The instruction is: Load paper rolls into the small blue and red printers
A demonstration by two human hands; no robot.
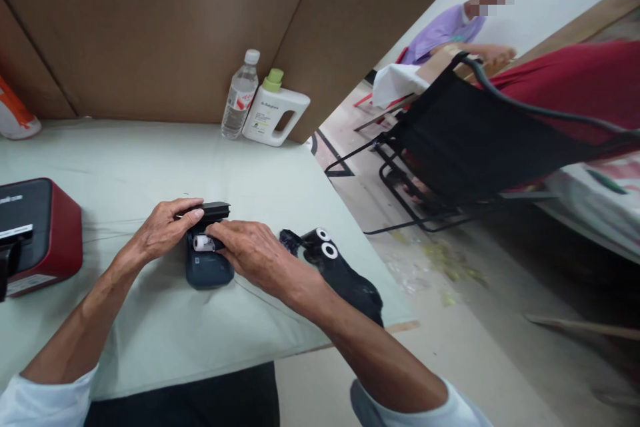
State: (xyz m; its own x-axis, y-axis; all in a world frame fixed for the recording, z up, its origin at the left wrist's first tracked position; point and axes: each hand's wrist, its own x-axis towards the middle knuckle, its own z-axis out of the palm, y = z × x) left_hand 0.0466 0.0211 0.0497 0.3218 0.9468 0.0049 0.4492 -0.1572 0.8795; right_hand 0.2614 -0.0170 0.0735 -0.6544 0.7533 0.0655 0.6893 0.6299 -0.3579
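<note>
The left hand (170,227) pinches the open lid (216,209), best braced so the white roll (201,243) sits square in the printer (209,274), inward from the front edge of the worktop (140,167), while the right hand (250,245) grips the roll.

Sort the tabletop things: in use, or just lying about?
In use:
- dark-blue rounded plastic device
- small white cylindrical roll
- black plastic piece

Lying about:
- clear plastic bottle
- green-capped white plastic jug
- red-and-black boxy machine
- black item with white rings
- orange-white container
</note>
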